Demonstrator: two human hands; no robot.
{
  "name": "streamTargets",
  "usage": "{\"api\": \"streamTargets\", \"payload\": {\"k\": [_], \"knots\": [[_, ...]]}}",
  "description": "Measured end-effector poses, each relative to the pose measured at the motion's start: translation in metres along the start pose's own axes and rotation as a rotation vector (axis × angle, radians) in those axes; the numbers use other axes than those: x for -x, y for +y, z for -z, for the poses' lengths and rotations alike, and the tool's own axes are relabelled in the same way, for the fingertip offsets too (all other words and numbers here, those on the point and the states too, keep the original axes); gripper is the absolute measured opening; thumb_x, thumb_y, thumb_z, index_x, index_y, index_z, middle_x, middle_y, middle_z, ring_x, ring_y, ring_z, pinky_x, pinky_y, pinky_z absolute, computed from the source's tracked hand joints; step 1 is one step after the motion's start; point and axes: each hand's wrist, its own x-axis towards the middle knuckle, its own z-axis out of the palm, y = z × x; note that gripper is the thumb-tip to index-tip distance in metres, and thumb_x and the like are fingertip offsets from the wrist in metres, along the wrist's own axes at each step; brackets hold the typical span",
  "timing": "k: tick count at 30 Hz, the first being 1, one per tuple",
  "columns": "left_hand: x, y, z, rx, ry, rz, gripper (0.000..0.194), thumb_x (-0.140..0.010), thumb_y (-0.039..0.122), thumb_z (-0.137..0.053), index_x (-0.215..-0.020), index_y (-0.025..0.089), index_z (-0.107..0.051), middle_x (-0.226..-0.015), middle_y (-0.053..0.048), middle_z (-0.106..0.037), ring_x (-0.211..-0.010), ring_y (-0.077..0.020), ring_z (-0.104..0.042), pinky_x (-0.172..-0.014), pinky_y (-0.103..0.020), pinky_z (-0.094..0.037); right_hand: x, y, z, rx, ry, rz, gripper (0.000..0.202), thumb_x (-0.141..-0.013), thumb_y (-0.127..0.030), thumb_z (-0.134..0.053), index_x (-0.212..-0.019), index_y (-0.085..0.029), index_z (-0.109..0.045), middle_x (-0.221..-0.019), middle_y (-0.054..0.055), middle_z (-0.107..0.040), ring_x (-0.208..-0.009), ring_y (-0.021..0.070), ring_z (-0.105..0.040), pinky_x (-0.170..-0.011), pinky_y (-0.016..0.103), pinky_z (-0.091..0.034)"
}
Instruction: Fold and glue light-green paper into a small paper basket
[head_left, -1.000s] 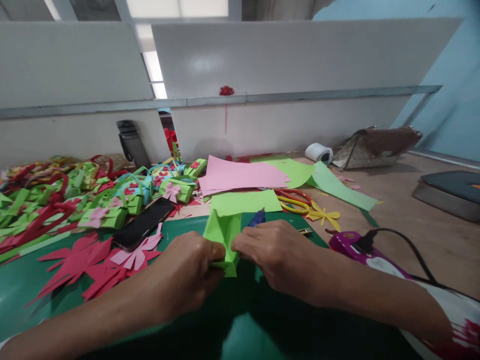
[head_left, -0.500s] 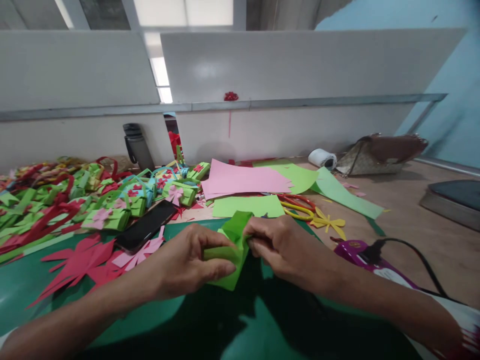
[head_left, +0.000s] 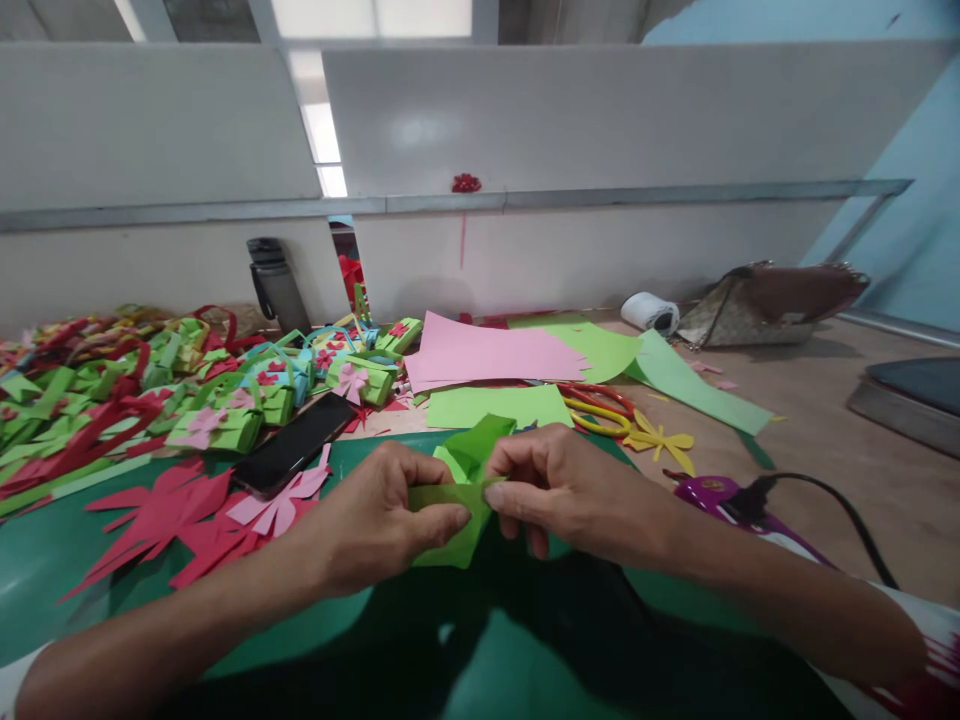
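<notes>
Between my hands is a piece of folded green paper (head_left: 466,460), held above the green mat (head_left: 360,655). My left hand (head_left: 390,515) pinches its left side, thumb in front and fingers behind. At the right edge, my right hand (head_left: 555,490) grips the paper between thumb and forefinger, its other fingers curled below. The paper's upper part stands up in a bent flap, and part of it is hidden behind my fingers. Just beyond lie a flat light green sheet (head_left: 499,406) and a stack of pink paper (head_left: 499,352).
Left are small green paper bags (head_left: 217,428), a black phone (head_left: 296,445), red paper cutouts (head_left: 157,515) and a grey bottle (head_left: 277,285). Right are yellow-handled scissors (head_left: 600,422), a yellow paper flower (head_left: 664,440), a purple plugged-in device (head_left: 709,492) and a handbag (head_left: 772,305).
My right thumb has shifted onto the paper's front edge, and its lower fingers have loosened downward. The paper's top flap now leans more to the right. My left hand keeps its pinch.
</notes>
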Motion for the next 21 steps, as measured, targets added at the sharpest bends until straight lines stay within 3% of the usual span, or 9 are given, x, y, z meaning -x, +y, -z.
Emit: {"api": "streamTargets", "payload": {"k": [7,13,21], "knots": [[-0.0032,-0.0041,-0.0022,0.102,-0.005,-0.002,0.011,-0.072,0.023,-0.057,-0.07,0.012,-0.057,-0.053,0.006,-0.041,-0.047,-0.0057,-0.032,-0.042,-0.018,-0.022,0.0013,0.0,0.0,0.074,0.042,0.018,0.012,-0.081,-0.022,-0.048,-0.071,-0.016,-0.053,-0.063,-0.002,-0.06,-0.046,0.0069,-0.054,-0.043,0.017,-0.038],[-0.0023,-0.0041,-0.0041,0.06,0.025,-0.019,0.017,-0.076,0.029,-0.055,-0.077,0.012,-0.058,-0.057,0.005,-0.043,-0.049,-0.0067,-0.032,-0.043,-0.018,-0.024,0.0009,0.0011,-0.0007,0.114,0.046,0.024,0.011,-0.081,-0.021,-0.047,-0.072,-0.017,-0.052,-0.062,-0.002,-0.06,-0.048,0.0073,-0.055,-0.044,0.017,-0.039],[0.003,0.001,-0.0098,-0.072,0.102,-0.196,0.01,-0.075,0.016,-0.054,-0.068,0.013,-0.06,-0.057,0.005,-0.047,-0.052,-0.0073,-0.038,-0.046,-0.017,-0.03,0.0027,-0.0012,-0.0023,0.163,0.067,0.019,0.007,-0.077,-0.016,-0.047,-0.072,-0.018,-0.051,-0.06,-0.002,-0.059,-0.048,0.0079,-0.053,-0.042,0.017,-0.035]]}}
